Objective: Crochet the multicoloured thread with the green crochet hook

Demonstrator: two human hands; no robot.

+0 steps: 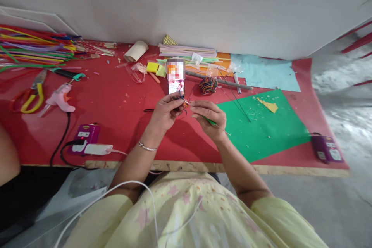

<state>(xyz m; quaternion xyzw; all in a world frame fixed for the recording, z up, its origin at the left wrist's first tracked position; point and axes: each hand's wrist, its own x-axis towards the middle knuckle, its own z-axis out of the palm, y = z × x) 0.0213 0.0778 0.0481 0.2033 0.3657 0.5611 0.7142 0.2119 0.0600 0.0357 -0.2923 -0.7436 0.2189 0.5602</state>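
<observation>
Between the fingertips of my left hand (167, 111) is a small crochet piece (185, 104) of dark, multicoloured yarn, largely covered by the fingers. My right hand (209, 118) is closed around a crochet hook (212, 122) with a green handle. The hook's metal tip meets the piece at my left fingertips; whether it passes through a loop is too small to see. Just beyond my hands a phone (176, 87) stands with its screen lit and partly blurred. A ball of multicoloured yarn (208, 85) lies to its right.
On the red table (116, 124) are scissors (32, 95), a pink glue gun (60, 99) and a purple power strip (87, 136) with cables at left. A stick (221, 81) lies behind the yarn. A green sheet (261, 131) and another power strip (327, 148) are at right.
</observation>
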